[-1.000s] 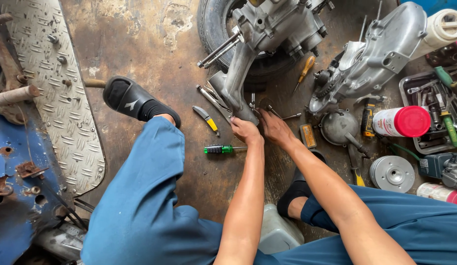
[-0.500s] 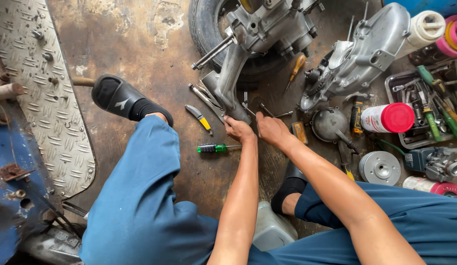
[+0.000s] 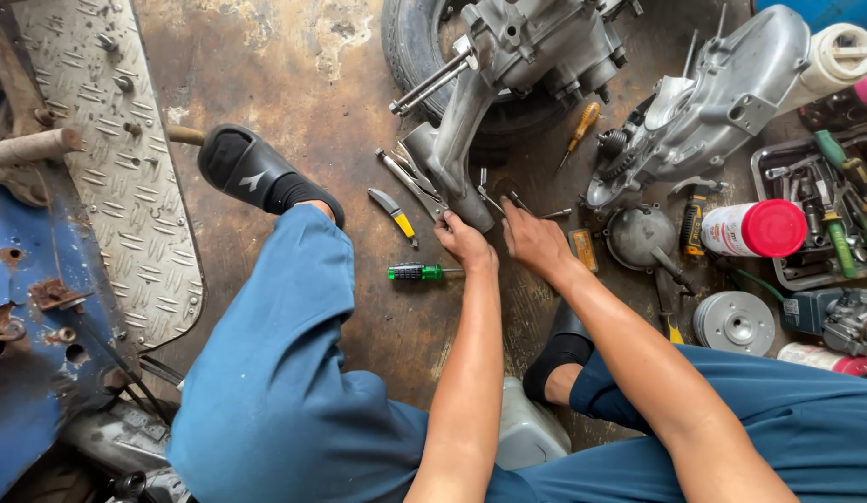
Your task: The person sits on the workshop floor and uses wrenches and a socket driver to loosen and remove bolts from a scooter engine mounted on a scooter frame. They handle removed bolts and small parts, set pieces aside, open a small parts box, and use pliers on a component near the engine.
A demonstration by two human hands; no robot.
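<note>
Engine casing (image 3: 471, 140) on floor: left hand (image 3: 466, 244) and right hand (image 3: 536, 240) at its lower end, fingers curled, grip unclear. Fitting stage; next needs steadying.

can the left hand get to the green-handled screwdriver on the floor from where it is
Probably yes. The left hand rests at the foot of the engine casing, and the green-handled screwdriver lies on bare floor just beside it, with nothing lying between them.

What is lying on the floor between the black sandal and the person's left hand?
In the head view, a small yellow-handled tool lies on the floor between the black sandal and the left hand. A green-handled screwdriver lies just below that line.
</note>
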